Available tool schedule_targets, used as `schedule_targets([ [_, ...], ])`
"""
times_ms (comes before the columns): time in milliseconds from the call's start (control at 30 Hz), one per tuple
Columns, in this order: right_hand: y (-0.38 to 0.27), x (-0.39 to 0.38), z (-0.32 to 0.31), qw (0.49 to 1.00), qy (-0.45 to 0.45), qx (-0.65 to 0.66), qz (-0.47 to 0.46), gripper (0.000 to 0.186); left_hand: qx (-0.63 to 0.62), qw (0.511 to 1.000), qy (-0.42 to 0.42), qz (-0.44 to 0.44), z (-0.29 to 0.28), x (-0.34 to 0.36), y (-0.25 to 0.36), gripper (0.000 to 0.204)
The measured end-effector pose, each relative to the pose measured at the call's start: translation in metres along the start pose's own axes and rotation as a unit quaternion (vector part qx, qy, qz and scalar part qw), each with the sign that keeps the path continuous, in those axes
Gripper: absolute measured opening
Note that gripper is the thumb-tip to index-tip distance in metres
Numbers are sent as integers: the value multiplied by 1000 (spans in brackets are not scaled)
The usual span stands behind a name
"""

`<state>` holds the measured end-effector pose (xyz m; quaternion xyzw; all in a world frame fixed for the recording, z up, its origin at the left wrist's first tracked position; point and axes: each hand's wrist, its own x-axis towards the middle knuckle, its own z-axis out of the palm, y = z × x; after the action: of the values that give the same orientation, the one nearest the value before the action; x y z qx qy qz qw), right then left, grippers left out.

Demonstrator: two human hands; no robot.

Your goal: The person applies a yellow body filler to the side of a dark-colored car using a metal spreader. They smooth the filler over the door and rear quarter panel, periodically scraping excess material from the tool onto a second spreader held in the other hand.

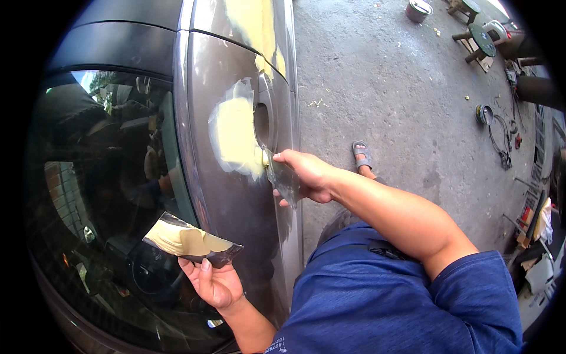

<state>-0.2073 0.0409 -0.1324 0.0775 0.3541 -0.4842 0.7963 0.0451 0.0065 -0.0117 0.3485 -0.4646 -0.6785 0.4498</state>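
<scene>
My left hand (217, 286) grips a dark flat putty board (227, 253) by its lower edge, in front of the car window. Pale yellow body filler (184, 239) lies thick across that board. My right hand (309, 177) holds a thin grey putty spreader (284, 180) between thumb and fingers; its tip is at the lower right edge of a filler patch (236, 127) on the grey-brown car door (218, 71). The patch sits beside the door handle (264, 118), and a little filler shows below the handle. More filler (256, 26) covers the panel beyond.
Dark window glass (112, 206) takes up the left side. On the concrete floor (377, 76) to the right stand a paint bucket (418, 10) and small green stools (480, 41). A round tin (484, 114), a cable (501, 141) and assorted clutter lie along the far right.
</scene>
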Motion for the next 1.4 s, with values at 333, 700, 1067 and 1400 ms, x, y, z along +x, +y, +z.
schedule_targets([
  [333, 5, -2, 35, 985, -7, -159, -61, 66, -20, 999, 26, -11, 8, 0, 2, 59],
  [700, 5, 3, 8, 999, 40, -6, -6, 48, -22, 1000, 9, -7, 5, 1, 0, 57],
  [1067, -4, 4, 33, 990, -2, -127, -65, 59, -29, 999, 20, -8, 4, -3, 0, 58],
  [1400, 21, -13, 28, 932, 54, -312, -178, 68, -35, 999, 6, -7, 7, 4, 1, 59],
])
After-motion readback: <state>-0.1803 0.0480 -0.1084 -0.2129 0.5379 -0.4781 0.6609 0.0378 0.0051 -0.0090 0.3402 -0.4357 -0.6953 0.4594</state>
